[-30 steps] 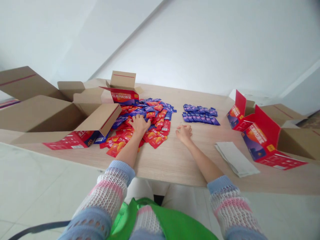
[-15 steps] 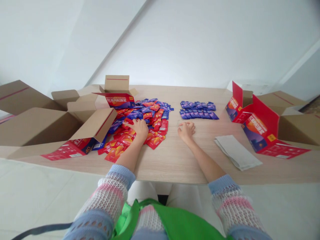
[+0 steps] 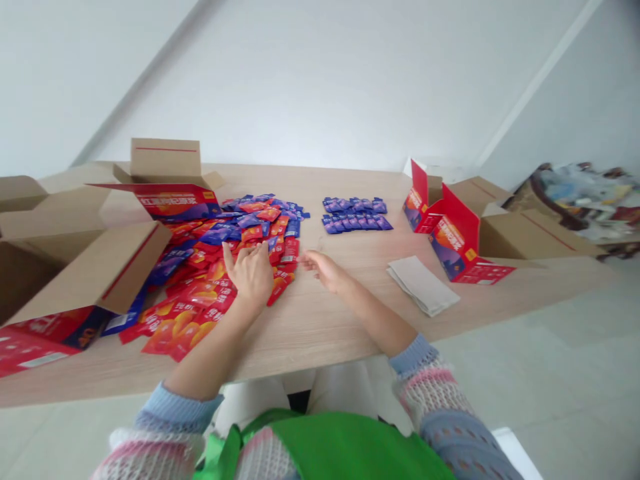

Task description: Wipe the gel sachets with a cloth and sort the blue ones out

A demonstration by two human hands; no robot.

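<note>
A wide heap of red sachets [image 3: 200, 293] and blue-purple sachets [image 3: 215, 233] lies on the left half of the table. My left hand [image 3: 250, 270] is over the heap's right part, its index finger stretched out and the other fingers bent; whether a sachet is under them is hidden. At the heap's right edge is my right hand [image 3: 323, 268], fingers pointing left beside the red sachets, with nothing visible in them. Farther back, blue-purple sachets lie in two overlapping rows, a back row [image 3: 354, 205] and a front row [image 3: 357, 222].
Open red cartons stand at the left front [image 3: 55, 333], left back [image 3: 175, 201], and right [image 3: 455, 243], with a smaller one [image 3: 423, 203] behind. A folded white cloth [image 3: 423, 285] lies on the wooden table [image 3: 300, 343]. Beyond the right end is a cluttered pile [image 3: 590, 200].
The view has turned to the right. My right hand has moved left, up to the heap's edge. My left hand stays over the heap, its index finger now raised.
</note>
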